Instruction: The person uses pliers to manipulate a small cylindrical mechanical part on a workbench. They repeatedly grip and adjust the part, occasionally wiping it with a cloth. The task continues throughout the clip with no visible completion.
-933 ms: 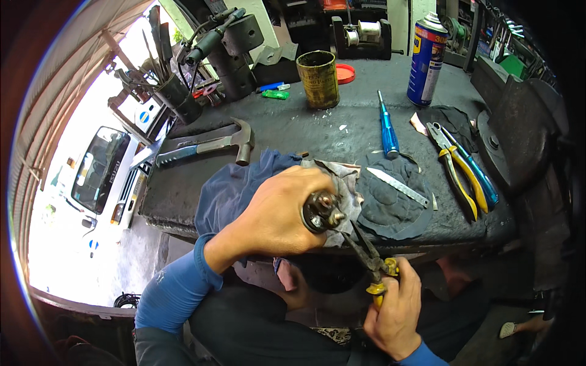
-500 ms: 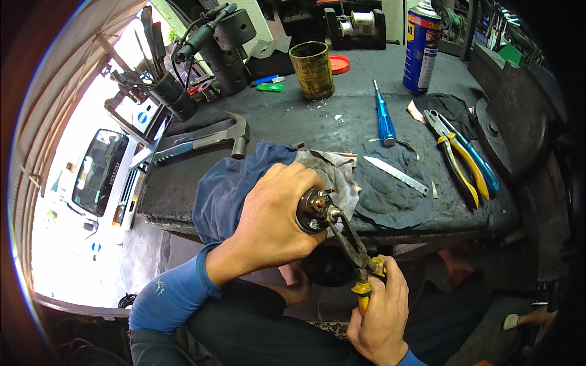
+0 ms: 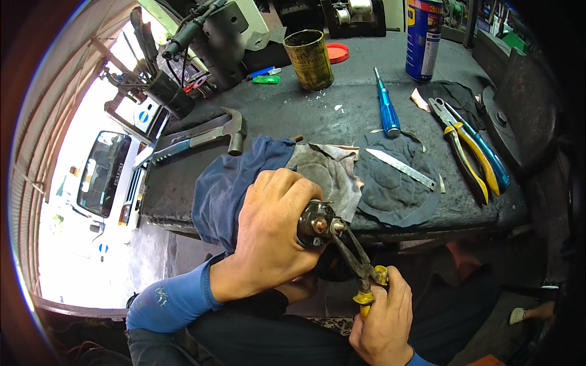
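Note:
My left hand (image 3: 274,222) is wrapped round a black cylindrical solenoid (image 3: 309,224) with two copper-coloured studs on its end, held just off the bench's front edge. Long-nose pliers (image 3: 361,265) with worn yellow grips reach up to the right-hand stud, their jaw tips against it. My right hand (image 3: 383,323) is closed round the plier handles, below and right of the solenoid. A blue cloth (image 3: 223,189) and a grey rag (image 3: 317,174) lie on the bench right behind my left hand. Fingers on the solenoid's far side are hidden.
On the dark bench (image 3: 183,204) lie a claw hammer (image 3: 207,135), a blue screwdriver (image 3: 386,107), a metal blade (image 3: 400,169) on a dark cloth, and yellow-black pliers (image 3: 467,149). Farther back stand a grimy yellow tin (image 3: 308,61) and a blue spray can (image 3: 422,43).
The view has shifted slightly, so the bench items sit a little differently. The solenoid has turned slightly in my left hand, and the plier jaws stay at the right-hand stud.

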{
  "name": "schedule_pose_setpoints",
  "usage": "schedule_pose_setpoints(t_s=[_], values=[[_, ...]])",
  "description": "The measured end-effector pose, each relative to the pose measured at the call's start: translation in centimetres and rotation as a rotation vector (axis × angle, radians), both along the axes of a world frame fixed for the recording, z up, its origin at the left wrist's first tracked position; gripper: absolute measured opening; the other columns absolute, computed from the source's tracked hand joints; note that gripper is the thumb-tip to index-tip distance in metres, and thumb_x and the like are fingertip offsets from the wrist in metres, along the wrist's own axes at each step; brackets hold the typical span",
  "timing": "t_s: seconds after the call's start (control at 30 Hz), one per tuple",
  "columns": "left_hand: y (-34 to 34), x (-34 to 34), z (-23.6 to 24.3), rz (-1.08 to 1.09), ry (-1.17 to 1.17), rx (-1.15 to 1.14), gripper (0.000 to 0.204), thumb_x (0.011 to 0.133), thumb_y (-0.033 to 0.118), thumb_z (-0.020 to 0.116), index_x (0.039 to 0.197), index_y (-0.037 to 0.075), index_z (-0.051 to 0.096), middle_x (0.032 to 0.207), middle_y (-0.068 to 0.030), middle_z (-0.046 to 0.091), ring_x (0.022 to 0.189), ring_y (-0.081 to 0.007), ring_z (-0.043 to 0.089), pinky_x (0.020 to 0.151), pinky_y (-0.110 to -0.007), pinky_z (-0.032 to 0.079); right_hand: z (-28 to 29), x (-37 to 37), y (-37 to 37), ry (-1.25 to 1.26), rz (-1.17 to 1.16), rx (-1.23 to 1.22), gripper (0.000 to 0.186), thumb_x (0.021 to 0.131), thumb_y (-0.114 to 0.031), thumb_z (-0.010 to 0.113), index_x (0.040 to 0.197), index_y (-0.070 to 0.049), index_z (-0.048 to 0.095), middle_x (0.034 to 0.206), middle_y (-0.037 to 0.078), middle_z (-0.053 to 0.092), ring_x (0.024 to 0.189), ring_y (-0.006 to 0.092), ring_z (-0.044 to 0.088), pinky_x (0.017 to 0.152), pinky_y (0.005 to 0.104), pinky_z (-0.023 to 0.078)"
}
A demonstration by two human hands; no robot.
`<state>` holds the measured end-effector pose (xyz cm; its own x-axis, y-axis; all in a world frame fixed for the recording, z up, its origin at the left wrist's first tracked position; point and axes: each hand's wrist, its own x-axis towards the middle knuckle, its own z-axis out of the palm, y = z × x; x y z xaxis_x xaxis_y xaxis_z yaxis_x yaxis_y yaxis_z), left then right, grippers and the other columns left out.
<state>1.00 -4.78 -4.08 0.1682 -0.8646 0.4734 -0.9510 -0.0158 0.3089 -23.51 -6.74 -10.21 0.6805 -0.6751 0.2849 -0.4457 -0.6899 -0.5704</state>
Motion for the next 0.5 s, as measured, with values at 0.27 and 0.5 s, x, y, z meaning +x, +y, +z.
schedule_pose_setpoints(t_s=[0.27,0.5], values=[[-0.3,0.2,-0.2,-0.035,0.001,-0.042,0.042,0.063,0.014,0.086,0.102,0.01,0.069,0.102,-0.0094,0.063,0.098,-0.0346,0.06,0.085,-0.045,0.047,-0.8,0.1,-0.1,0.015,0.005,0.027,0.048,0.081,0.001,0.072,0.128,0.004,0.062,0.146,0.034,0.056,0.129,0.0536,0.058,0.11,0.0578,0.047],[-1.1,1.7,1.1,-0.165,0.048,0.107,0.042,0.063,0.014,0.085,0.101,0.008,0.068,0.098,-0.0092,0.066,0.096,-0.0356,0.061,0.085,-0.044,0.049,-2.9,0.2,-3.3,-0.052,0.136,-0.131,0.047,0.065,0.001,0.076,0.109,0.006,0.059,0.133,0.035,0.054,0.11,0.0506,0.061,0.091,0.0574,0.051]])
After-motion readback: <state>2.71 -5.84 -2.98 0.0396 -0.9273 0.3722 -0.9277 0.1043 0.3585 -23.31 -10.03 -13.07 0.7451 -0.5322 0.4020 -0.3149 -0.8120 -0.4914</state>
